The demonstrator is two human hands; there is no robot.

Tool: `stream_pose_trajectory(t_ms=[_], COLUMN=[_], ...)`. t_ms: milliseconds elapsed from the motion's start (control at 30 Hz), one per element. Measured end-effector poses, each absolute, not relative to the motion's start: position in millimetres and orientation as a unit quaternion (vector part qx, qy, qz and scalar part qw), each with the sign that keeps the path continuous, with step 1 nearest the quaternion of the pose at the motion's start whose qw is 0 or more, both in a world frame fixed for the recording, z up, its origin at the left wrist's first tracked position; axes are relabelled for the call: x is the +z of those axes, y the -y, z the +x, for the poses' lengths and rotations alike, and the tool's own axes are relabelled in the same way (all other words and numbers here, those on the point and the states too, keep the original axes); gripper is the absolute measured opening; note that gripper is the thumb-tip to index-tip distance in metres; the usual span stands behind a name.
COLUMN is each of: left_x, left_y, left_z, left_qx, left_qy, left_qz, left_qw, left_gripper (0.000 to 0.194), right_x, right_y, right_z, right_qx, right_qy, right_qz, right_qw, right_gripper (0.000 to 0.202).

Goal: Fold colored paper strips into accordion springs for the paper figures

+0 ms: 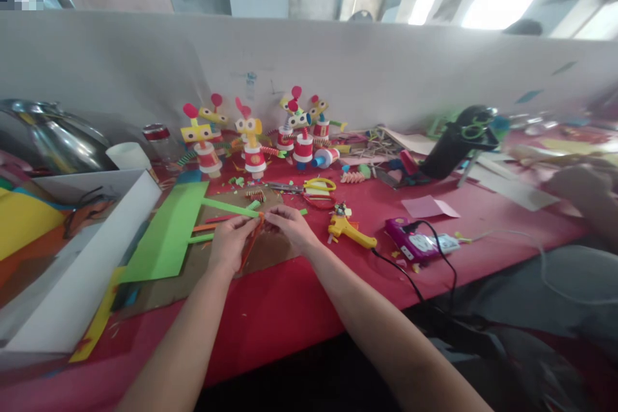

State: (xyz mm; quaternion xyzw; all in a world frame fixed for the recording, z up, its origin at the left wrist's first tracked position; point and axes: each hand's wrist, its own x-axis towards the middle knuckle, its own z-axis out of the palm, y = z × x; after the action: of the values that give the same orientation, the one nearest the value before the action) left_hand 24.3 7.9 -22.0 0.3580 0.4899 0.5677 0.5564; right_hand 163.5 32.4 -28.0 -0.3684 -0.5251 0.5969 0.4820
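Fingertips nearly meeting, a person's left hand (230, 241) and right hand (292, 226) pinch a narrow orange paper strip (252, 245) over a sheet of brown cardboard (196, 273) on a red-covered table (261, 325). The orange strip's upper end sits between the closed fingers and the rest slants down below them, toward the person; a bright green strip (229, 207) reaches in from the left to the same pinch, though whether the two are joined there cannot be told. Left of the fingers lies a large green sheet (164, 232), and farther left a white box (91, 283) of colored paper. Just beyond the fingertips rest a striped paper coil (255, 195) and yellow-handled scissors (318, 185), with a group of red-and-white paper figures (255, 157) standing behind. Right of the fingers, a yellow glue gun (352, 232) lies near a purple power strip (408, 246). At far right, well apart from the fingers, another person's hand (582, 183) appears blurred.
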Motion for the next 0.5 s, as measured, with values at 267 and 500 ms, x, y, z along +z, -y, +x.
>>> stream_pose_trajectory(t_ms=[267,500], left_x=[-12,-10], left_y=[-4,-4], left_z=[18,17], left_qx=[0.506,0.421], left_qy=[-0.554,-0.571], left_qz=[0.524,0.63], left_qw=[0.403,0.316], left_gripper=[0.042,0.036], right_x=[-27,-25], right_y=[-39,-40], right_z=[177,188], right_qx=[0.51,0.437], right_qy=[0.661,0.744], right_qz=[-0.381,-0.378], right_qw=[0.399,0.334], right_gripper=[0.018,0.013])
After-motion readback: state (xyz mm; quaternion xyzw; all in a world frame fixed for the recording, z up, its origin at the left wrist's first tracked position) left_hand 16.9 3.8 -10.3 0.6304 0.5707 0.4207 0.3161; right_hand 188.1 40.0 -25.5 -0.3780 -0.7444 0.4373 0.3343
